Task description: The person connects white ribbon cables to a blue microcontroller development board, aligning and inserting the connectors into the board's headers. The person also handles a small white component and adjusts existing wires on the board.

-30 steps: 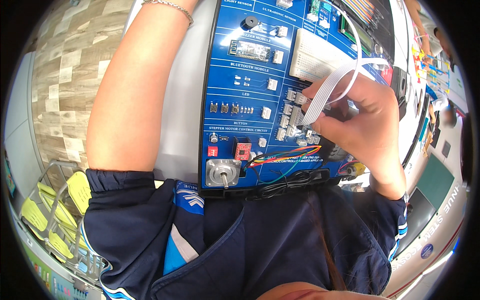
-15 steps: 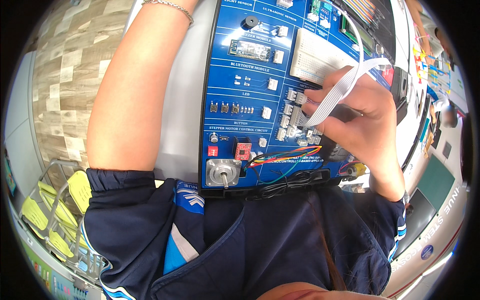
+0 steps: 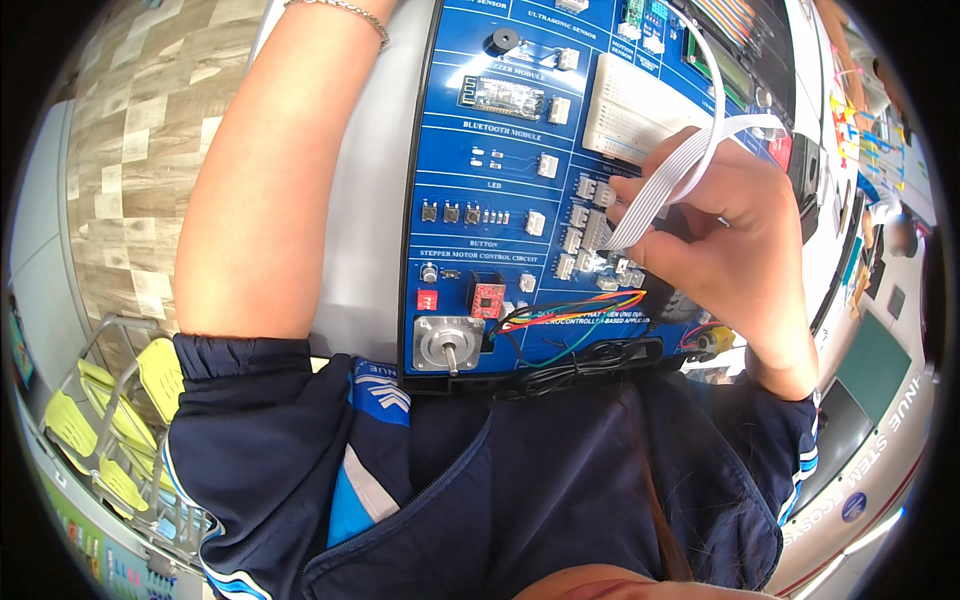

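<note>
My right hand (image 3: 745,215) is over the right part of a blue electronics training board (image 3: 450,150). Its thumb and fingers are pinched round the end of a flat white ribbon cable (image 3: 672,182), at a cluster of small white sockets (image 3: 573,240). The fingers hide the cable's plug, so I cannot tell how far it sits in a socket. From there the cable loops over the hand toward the board's far right. My left forearm (image 3: 270,170), with a chain bracelet (image 3: 345,12), reaches past the top edge; the left hand itself is out of sight.
A white breadboard (image 3: 630,115) lies just beyond my right fingers. Near the board's front edge are a stepper motor (image 3: 449,345), coloured wires (image 3: 570,310) and bundled black cable (image 3: 570,372). Yellow-green folding chairs (image 3: 110,410) stand on the left. Another person (image 3: 885,215) is at far right.
My right hand has shifted very slightly to the right, and the ribbon cable's bend sits a little differently. Its pinch stays at the sockets. The left forearm has hardly moved.
</note>
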A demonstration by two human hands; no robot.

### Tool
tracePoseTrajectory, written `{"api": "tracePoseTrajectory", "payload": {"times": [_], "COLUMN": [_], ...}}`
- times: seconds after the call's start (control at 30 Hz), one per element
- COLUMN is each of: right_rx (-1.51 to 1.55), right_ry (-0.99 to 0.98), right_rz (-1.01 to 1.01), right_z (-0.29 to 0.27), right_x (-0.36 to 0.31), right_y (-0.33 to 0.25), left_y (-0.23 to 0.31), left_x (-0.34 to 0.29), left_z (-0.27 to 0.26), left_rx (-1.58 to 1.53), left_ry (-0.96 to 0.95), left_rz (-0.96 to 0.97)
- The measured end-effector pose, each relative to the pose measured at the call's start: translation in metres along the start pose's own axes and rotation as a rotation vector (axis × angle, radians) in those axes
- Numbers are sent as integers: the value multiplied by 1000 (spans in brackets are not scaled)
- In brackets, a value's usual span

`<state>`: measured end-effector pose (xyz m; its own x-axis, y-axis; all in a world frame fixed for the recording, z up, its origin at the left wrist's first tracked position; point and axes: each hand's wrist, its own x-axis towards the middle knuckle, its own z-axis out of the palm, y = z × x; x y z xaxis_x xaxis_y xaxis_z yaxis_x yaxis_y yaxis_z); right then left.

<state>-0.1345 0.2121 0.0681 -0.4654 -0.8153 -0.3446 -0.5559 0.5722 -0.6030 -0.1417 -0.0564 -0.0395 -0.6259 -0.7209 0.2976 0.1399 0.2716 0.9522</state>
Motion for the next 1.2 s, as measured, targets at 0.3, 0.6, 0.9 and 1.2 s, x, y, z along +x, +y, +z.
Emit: {"api": "tracePoseTrajectory", "payload": {"times": [0.3, 0.6, 0.9, 1.2], "right_rx": [-14, -56, -88, -98], "right_ry": [58, 22, 14, 96], "right_rz": [-54, -42, -75, -161], "right_z": [3, -2, -1, 5], "right_x": [-5, -5, 0, -2], "right_y": [1, 4, 2, 8], "left_y": [-18, -17, -16, -17], "left_x": [11, 9, 9, 9], "left_z": [2, 2, 1, 0], "left_rx": [18, 5, 39, 22], "left_ry": [12, 13, 16, -5], "left_rz": [41, 33, 37, 25]}}
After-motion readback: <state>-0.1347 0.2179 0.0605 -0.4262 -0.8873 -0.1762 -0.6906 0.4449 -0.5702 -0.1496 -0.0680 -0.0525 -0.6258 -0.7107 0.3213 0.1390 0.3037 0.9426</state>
